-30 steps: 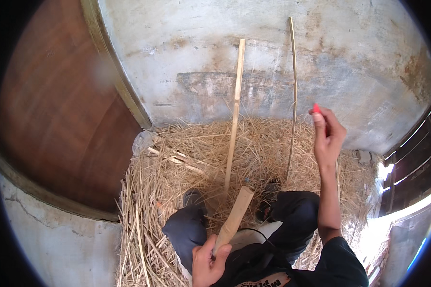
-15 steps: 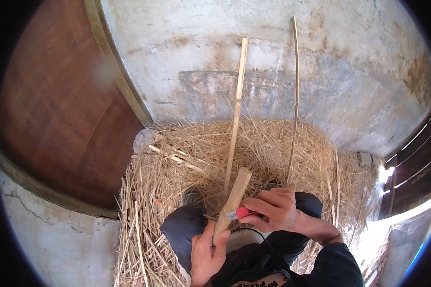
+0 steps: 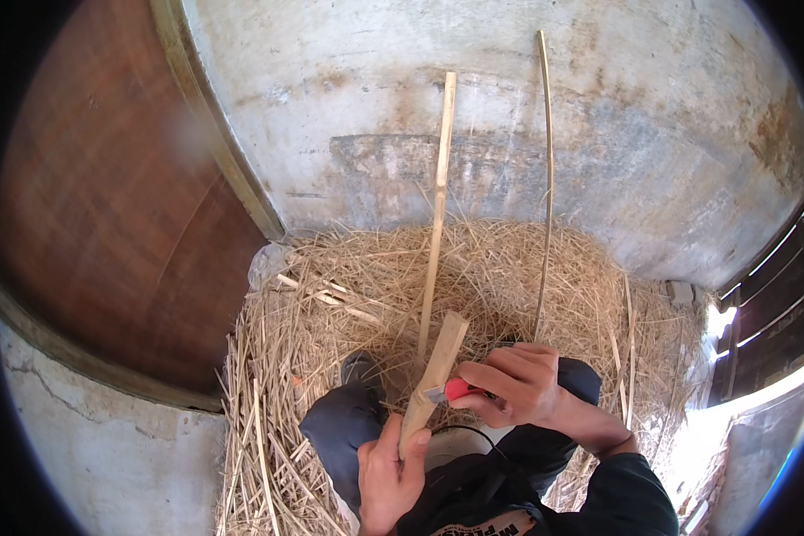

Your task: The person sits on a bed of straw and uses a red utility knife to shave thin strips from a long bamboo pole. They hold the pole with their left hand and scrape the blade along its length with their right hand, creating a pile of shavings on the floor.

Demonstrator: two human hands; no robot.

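My left hand (image 3: 391, 473) is closed round the lower end of a short, thick bamboo piece (image 3: 444, 348), which slants up and away from me over my lap. In my right hand (image 3: 516, 382) is a red-handled knife (image 3: 458, 388), its fingers wrapped round the handle. The short blade (image 3: 433, 393) touches the bamboo at about its middle, near a raised joint. The part of the bamboo inside my left palm is hidden, as is the rear of the knife handle.
Dry straw and thin shavings (image 3: 500, 268) cover the floor around my legs. A long bamboo strip (image 3: 440, 179) and a thinner bent one (image 3: 549, 170) lean against the stained wall (image 3: 652, 116). To the left is a brown door panel (image 3: 107, 205); dark slats (image 3: 768, 313) stand at the right.
My right hand and the knife have moved very slightly to the right. My left hand and the bamboo piece stay almost where they were. The view has shifted a little.
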